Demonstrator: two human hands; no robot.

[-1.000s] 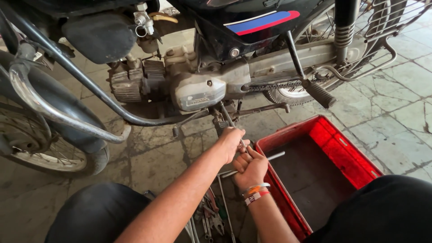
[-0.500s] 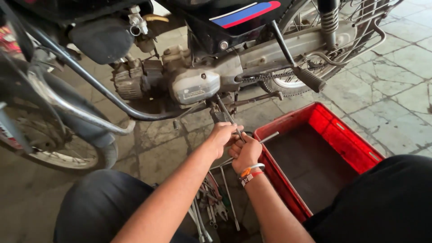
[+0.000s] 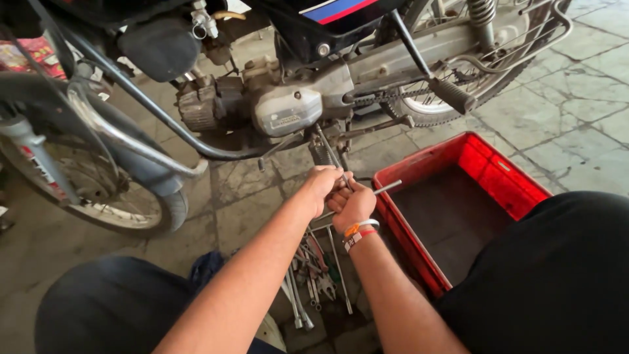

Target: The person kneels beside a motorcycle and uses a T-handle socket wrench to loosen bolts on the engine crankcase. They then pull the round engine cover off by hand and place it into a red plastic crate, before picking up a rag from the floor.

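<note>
Head view, looking down at a parked motorcycle on a tiled floor. Both hands meet just below the engine, at about 6 o'clock from its grey side cover. The left hand is curled into a fist around a thin metal rod tool that slants up toward the underside of the engine; the right hand, banded at the wrist, is closed around the tool's cross handle, whose free end points to 2 o'clock, over the rim of a red crate. Where the rod's upper tip seats cannot be made out.

Progress, as a judgement: the tool appears engaged and work at the fastener under the engine is under way; no loosened part lies in view, and the crate looks unfilled, so most of the job seems left. Spare tools, spanners and screwdrivers, lie in a heap on the floor at 6 o'clock from the hands, untouched.

Markings: a red-and-blue stripe decal sits on the dark body panel at 12 o'clock; a small embossed badge marks the engine cover; a pink printed package shows at the far 9 o'clock edge, behind the front wheel.
</note>
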